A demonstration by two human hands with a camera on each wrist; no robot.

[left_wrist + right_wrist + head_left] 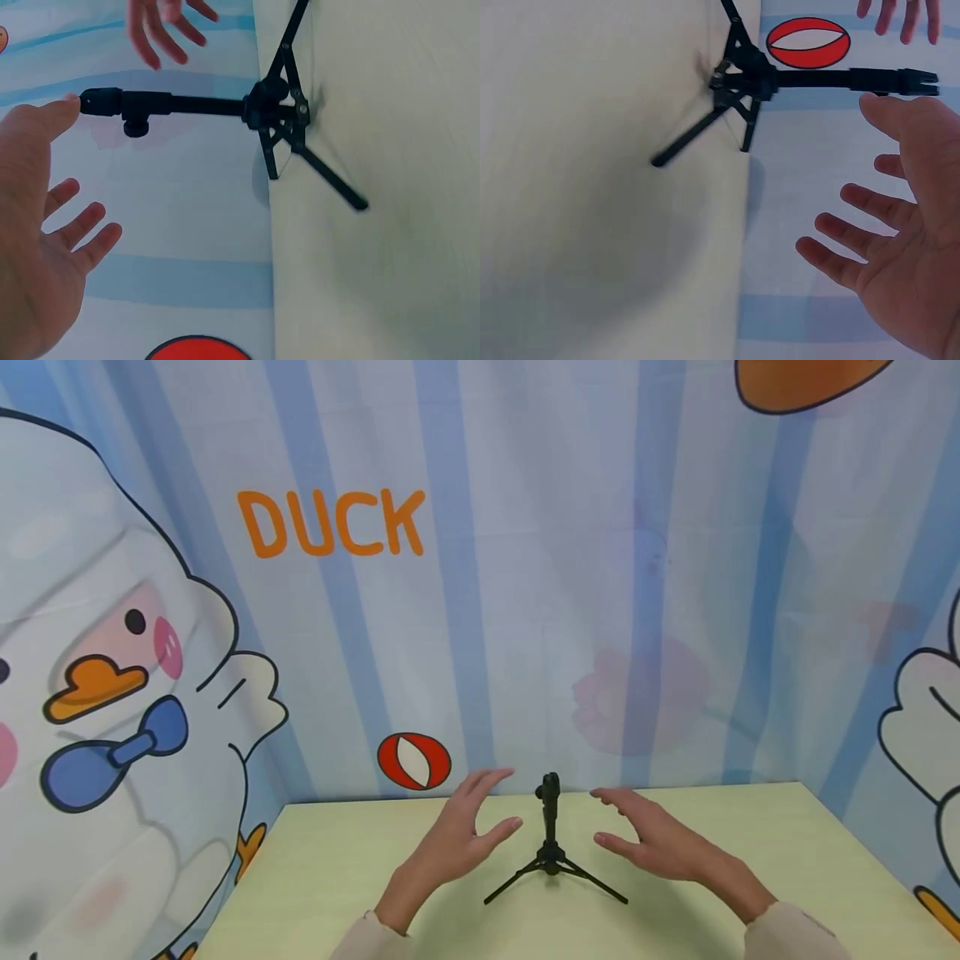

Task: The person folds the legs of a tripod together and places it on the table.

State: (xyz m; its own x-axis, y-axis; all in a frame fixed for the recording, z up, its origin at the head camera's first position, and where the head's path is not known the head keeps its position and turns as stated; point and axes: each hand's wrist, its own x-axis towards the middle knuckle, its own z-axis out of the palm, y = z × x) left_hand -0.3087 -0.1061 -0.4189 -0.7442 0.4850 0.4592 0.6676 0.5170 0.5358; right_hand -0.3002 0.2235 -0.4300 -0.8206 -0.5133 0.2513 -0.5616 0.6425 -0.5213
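Note:
A small black tripod [551, 827] stands upright on the pale yellow table, its legs spread. In the left wrist view its column [202, 106] shows a knob near the top end; the right wrist view shows a forked tip on the column [817, 79]. My left hand [459, 831] is held to the left of the tripod, fingers apart and gently bent, with nothing in it. On the other side my right hand [660, 837] faces it, thumb and fingers spread, also holding nothing. In the head view a gap shows between each hand and the column.
The pale yellow table [315, 868] ends at a striped blue and white curtain [517, 610] printed with ducks and lettering. A large printed duck [97, 810] covers the left side. A red and white oval [397, 752] is printed above the table's back edge.

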